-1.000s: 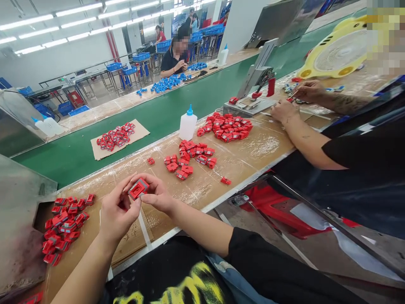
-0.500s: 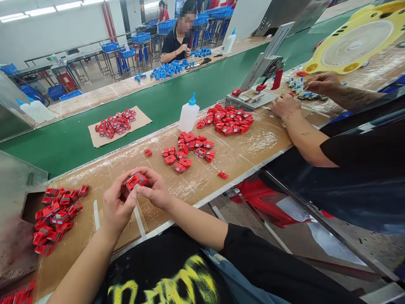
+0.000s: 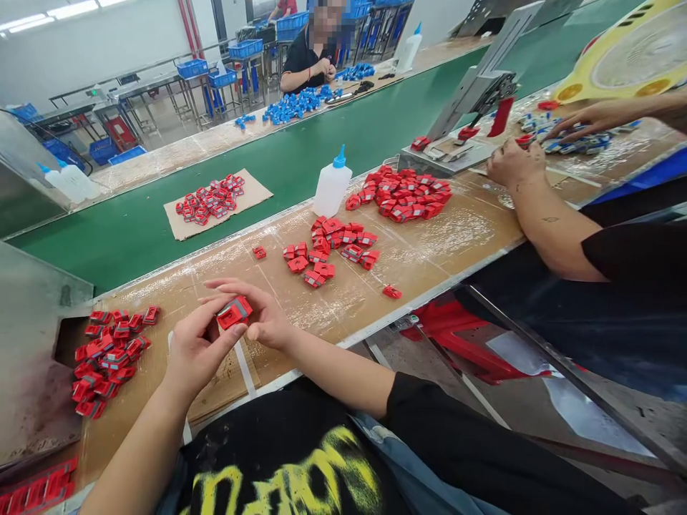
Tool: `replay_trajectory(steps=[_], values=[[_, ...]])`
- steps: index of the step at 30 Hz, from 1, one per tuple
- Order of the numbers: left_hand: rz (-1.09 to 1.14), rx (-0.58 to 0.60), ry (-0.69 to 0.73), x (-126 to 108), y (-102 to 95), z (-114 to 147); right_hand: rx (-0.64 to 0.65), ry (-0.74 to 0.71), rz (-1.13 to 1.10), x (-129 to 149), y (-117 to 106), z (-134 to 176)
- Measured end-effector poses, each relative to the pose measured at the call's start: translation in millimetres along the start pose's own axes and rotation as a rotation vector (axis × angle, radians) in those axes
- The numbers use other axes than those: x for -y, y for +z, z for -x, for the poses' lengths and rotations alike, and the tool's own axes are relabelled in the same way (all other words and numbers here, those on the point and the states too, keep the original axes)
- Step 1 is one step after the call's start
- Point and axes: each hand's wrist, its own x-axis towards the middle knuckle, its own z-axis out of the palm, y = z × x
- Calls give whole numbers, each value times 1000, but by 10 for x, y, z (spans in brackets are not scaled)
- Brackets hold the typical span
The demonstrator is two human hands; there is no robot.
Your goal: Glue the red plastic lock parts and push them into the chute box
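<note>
A small red plastic part with grey sides and a hollow in its top [image 3: 235, 312] is held up in front of me over the near edge of the bench. My left hand [image 3: 196, 347] grips it from the left, thumb along its near side. Curved round its far and right sides are the fingers of my right hand [image 3: 271, 322], whose thumb is lifted slightly off it. Beyond my hands lies one loose red part [image 3: 259, 252]. A loose cluster of similar parts [image 3: 322, 250] sits to the right, and a heap [image 3: 110, 354] to the left.
A white squeeze bottle [image 3: 331, 189] stands near a bigger red heap [image 3: 408, 193]. Red parts rest on cardboard [image 3: 252, 192] over the green belt [image 3: 300, 161]. At right, a co-worker's hands [image 3: 518, 163] are beside a metal press [image 3: 472, 114]. Another person sits across the belt.
My right thumb has come off the red part and its fingers have loosened, while my left hand keeps its grip. The co-worker's far hand now reaches flat over the pale parts.
</note>
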Motion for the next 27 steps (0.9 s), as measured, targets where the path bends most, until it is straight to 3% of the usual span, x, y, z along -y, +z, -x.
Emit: replay_trajectory(steps=[7, 14, 19, 23, 27], values=[[-167, -30, 225, -210, -37, 46, 125, 22, -115, 33, -6, 29], [-103, -61, 205, -133, 23, 159, 86, 43, -129, -57, 89, 135], [-91, -39, 145, -88, -48, 110, 85, 105, -81, -120, 50, 105], [-12, 51, 6, -85, -82, -79, 153, 76, 75, 46, -173, -3], [125, 292, -149, 41, -21, -543, 21, -65, 506, 372, -521, -99]])
